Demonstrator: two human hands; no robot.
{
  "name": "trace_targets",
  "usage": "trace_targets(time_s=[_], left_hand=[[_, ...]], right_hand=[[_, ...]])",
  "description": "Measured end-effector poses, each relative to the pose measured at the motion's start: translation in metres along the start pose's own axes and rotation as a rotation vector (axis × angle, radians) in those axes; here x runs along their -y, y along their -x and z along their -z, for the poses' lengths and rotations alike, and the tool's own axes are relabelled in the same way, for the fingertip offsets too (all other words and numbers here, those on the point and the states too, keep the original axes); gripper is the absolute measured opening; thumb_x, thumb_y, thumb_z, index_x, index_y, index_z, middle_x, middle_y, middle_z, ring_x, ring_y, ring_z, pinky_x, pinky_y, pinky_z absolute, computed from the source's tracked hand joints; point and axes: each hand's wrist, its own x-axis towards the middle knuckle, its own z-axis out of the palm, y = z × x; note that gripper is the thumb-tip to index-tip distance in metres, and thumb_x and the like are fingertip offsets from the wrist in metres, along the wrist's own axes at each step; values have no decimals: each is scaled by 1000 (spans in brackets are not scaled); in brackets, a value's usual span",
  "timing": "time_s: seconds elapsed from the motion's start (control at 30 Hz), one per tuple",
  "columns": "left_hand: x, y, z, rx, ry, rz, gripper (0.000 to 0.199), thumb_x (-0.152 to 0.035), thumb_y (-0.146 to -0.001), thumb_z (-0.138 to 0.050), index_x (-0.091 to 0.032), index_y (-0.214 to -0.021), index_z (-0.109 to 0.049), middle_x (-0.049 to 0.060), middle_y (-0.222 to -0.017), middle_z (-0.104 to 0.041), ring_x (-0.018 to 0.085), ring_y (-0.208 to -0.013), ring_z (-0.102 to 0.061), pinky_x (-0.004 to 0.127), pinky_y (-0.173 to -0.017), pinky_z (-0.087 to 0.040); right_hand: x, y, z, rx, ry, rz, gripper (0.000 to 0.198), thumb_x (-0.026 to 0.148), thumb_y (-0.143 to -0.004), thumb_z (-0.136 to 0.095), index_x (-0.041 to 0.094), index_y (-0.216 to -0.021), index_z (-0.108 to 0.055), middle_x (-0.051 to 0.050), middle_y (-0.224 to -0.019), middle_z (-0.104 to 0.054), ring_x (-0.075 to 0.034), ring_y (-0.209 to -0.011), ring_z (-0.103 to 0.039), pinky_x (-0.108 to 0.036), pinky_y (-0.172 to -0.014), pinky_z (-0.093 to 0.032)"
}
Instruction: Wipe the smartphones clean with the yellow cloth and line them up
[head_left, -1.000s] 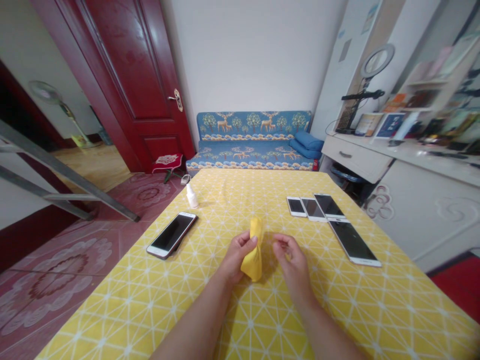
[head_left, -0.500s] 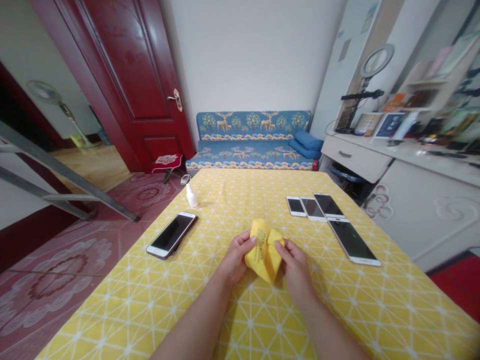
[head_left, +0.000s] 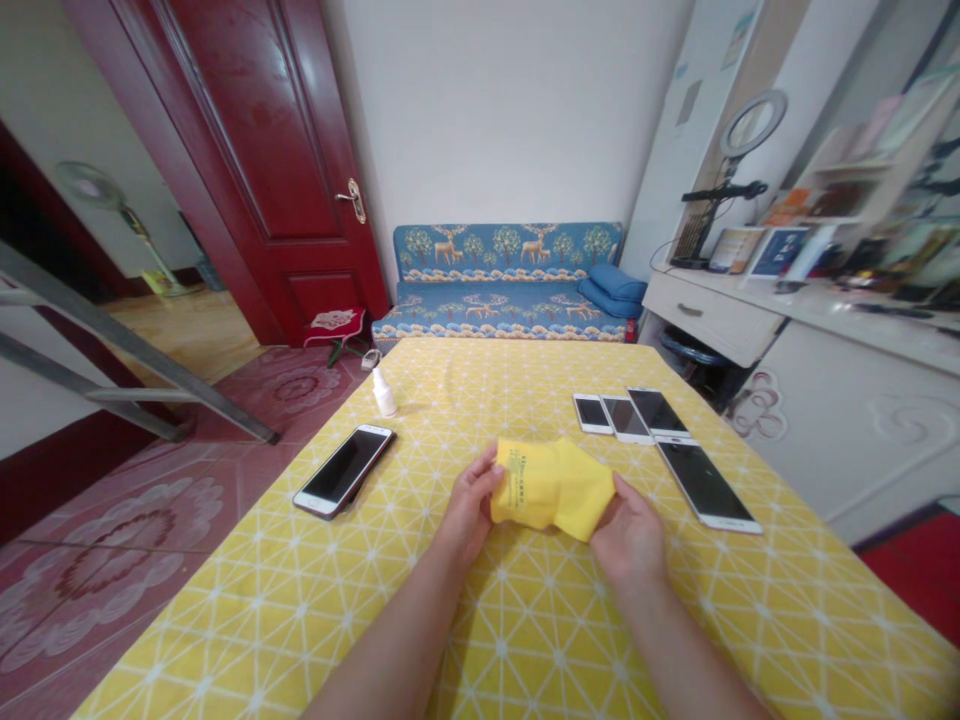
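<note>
A yellow cloth [head_left: 551, 485] with dark printed lettering near its left end is stretched out between my hands, just above the table. My left hand [head_left: 472, 500] pinches its left edge, thumb on top. At the cloth's right corner is my right hand [head_left: 630, 525], closed on it with the thumb in front and the other fingers partly hidden behind. Left of the hands lies a white-framed smartphone [head_left: 345, 470] in a dark case. Behind that phone stands a small white spray bottle [head_left: 384, 393].
Several more phones lie at the table's right, the largest being a white phone [head_left: 709, 485]. A yellow patterned tablecloth [head_left: 502, 640] covers the table. Beyond it stands a blue sofa [head_left: 502, 290]. A white dresser [head_left: 825, 370] is on the right, a metal ladder [head_left: 142, 350] on the left.
The yellow cloth was folded and bunched between my hands; now it is spread wider and flatter. My right hand has moved to the right, while my left hand has barely shifted.
</note>
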Motion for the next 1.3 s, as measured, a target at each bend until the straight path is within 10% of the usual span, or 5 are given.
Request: trace_targets(time_s=[0.17,0.33,0.53,1.3], left_hand=[[5,-6,8,-130,15,-152,47,-22,-73,-73,-20,-118,-61,7,-111,-65,16,-98,-64,30,-88,-47],[4,3,-1,125,14,10,46,-25,-76,-71,-16,-120,-61,15,-121,-63,24,-110,-60,40,-102,-38],[9,17,-10,386,-5,228,40,-33,-80,-67,-12,-114,-64,17,-112,-67,24,-94,-66,34,-83,-49],[7,12,-5,247,-54,209,41,-22,-73,-73,-12,-112,-62,16,-106,-69,23,-84,-67,35,-78,-52]], right_hand=[[24,-2,-1,-17,-10,23,27,29,-86,-50,19,-103,-69,-4,-88,-76,-21,-87,-71,-38,-87,-53],[20,6,-4,132,88,-60,20,27,-79,-60,20,-94,-70,-5,-89,-76,-24,-91,-70,-39,-86,-54],[-11,28,-7,283,207,-149,20,29,-64,-76,20,-81,-70,-4,-81,-74,-27,-85,-69,-40,-78,-54],[-16,20,-8,376,476,104,48,33,-67,-79,23,-111,-64,-7,-112,-69,-23,-93,-66,-30,-74,-52]])
